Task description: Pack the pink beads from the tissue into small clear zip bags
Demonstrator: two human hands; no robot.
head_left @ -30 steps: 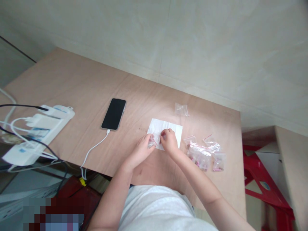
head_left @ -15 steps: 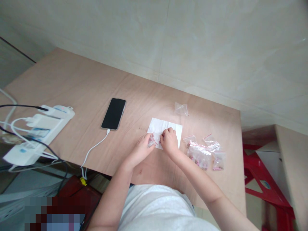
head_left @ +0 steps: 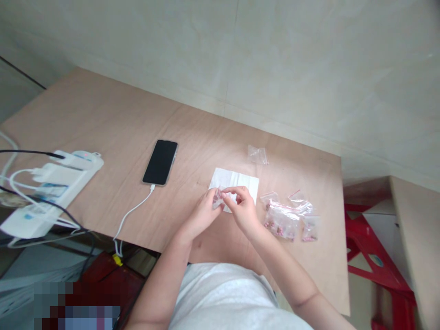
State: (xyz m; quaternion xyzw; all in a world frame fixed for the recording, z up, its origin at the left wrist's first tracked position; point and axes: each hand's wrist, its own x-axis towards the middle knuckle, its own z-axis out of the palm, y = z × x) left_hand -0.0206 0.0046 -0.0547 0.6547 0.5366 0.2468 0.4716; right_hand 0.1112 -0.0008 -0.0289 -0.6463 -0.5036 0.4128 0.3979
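My left hand is closed on a small clear zip bag with a reddish line at its mouth. The thumb and forefinger of my right hand come together at that mouth, touching or almost touching the bag. Whatever they pinch is too small to make out. Beneath both hands lies a creased white sheet of paper, partly covered by them. To the right sits a group of clear zip bags holding small pink and brownish pieces.
Another clear bag rests behind the paper. On the left are a black-screened phone on a white charging cable and a white power strip with several cords. A red plastic stool stands beyond the table's right edge.
My right hand has lifted from the paper and moved left to the mouth of the zip bag. My left hand keeps hold of the bag. The view has shifted slightly.
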